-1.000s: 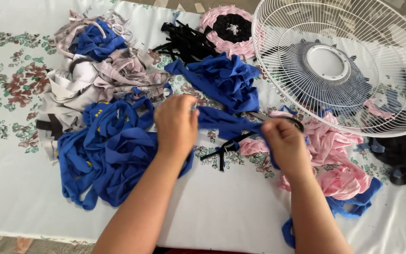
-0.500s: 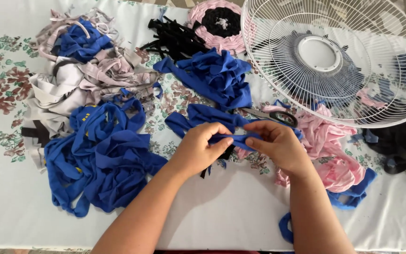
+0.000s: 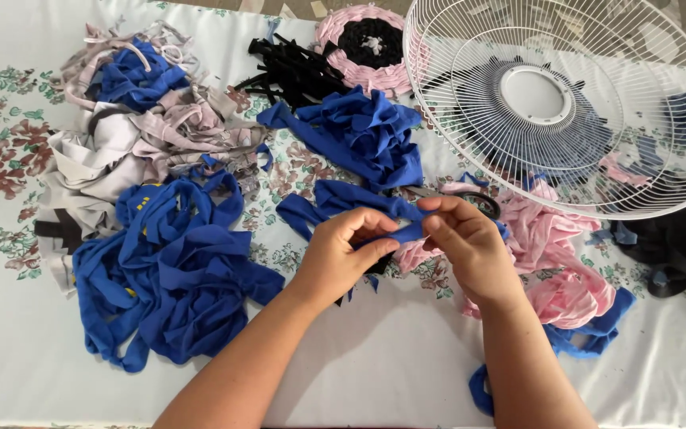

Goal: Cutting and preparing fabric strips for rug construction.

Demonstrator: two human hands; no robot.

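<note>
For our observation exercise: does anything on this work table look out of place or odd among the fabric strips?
Yes: a white wire fan guard lies flat at the upper right, an odd thing among cloth, with fabric scraps under it. Both hands, left hand and right hand, pinch a blue strip.

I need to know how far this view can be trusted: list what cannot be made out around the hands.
- Blue fabric strip, head view: its middle is hidden by the left hand and right hand.
- Black-handled scissors: mostly covered by the right hand's fingers.
- White wire fan guard: cut off by the top and right edges.
- Pink fabric strips: partly under the fan guard.
</note>
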